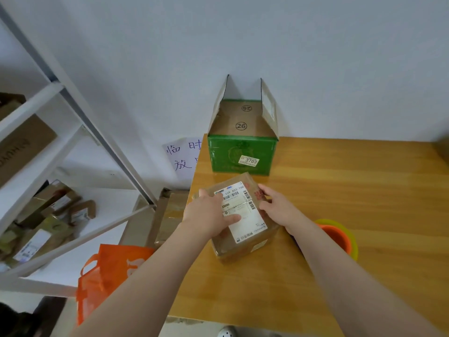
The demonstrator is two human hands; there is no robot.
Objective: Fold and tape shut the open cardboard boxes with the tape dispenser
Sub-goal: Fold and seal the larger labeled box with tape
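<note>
A small brown cardboard box (245, 242) with a white shipping label lies closed on the wooden table (352, 203). My left hand (210, 210) presses flat on its top at the left, thumb lying on the label. My right hand (277, 205) holds the box's right edge with curled fingers. Behind it stands a green cardboard box (241, 155) with its flaps open and upright, against the wall. An orange and yellow-green tape dispenser (340, 235) sits on the table just right of my right forearm, partly hidden by it.
White metal shelving (60, 147) with several parcels stands at the left. An orange bag (109, 271) and more cardboard boxes (167, 215) sit on the floor beside the table's left edge. A handwritten paper sign (182, 156) hangs on the wall.
</note>
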